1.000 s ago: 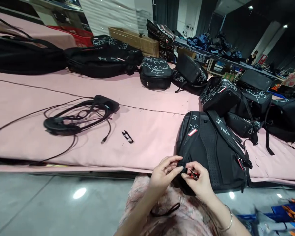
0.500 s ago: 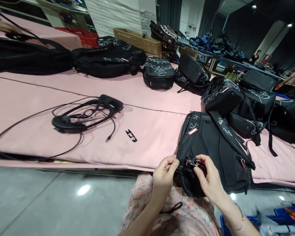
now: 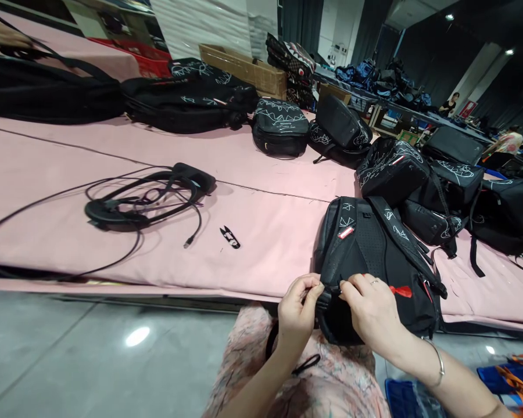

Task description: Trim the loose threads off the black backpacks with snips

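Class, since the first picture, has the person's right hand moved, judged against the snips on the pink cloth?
Yes. The right hand has shifted rightward in the view, farther from the snips.

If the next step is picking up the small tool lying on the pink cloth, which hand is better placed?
Probably the left hand: it is nearer the tool, while the right hand lies farther off, beyond it. Both are at the backpack, so the left would first need to come away.
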A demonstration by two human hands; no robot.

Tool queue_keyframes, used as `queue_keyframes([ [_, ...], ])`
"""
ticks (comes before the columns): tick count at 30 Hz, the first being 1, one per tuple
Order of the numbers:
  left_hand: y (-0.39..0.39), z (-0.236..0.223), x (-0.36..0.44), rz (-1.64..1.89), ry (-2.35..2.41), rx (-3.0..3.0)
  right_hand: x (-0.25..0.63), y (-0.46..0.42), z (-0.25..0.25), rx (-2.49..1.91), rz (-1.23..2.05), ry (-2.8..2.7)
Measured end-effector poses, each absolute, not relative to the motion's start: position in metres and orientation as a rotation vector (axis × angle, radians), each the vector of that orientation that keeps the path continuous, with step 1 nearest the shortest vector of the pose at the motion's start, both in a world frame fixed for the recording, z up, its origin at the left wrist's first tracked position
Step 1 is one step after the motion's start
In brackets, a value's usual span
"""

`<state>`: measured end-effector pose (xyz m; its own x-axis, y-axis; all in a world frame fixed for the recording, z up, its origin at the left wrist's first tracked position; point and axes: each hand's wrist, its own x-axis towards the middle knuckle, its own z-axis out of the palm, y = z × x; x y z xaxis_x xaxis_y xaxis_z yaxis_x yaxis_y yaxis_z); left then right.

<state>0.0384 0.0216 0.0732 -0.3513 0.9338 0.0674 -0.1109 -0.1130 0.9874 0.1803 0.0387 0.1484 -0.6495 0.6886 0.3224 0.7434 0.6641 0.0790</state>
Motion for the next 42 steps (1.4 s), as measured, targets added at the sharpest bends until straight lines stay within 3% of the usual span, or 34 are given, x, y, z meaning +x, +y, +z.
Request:
queue_keyframes([
  [7,0.012,0.093,0.031,1.526,1.051,0.594,0.195,0.043,0.146,-1.162,0.042,-2.479],
  [29,0.014,0.087,0.033,1.638,1.445,1.247,0.188,0.048,0.145,-1.136,0.121,-2.524],
  [35,0.013,0.096,0.035,1.67,1.075,0.52,0.194,0.058,0.146,-1.138,0.709,-2.116],
  [40,0.012,0.093,0.045,1.689,1.063,0.616,0.177,0.079,0.135,-1.144,1.28,-1.823],
  [42,0.013,0.087,0.051,1.614,1.113,0.775,0.166,0.087,0.133,-1.178,1.34,-1.772],
])
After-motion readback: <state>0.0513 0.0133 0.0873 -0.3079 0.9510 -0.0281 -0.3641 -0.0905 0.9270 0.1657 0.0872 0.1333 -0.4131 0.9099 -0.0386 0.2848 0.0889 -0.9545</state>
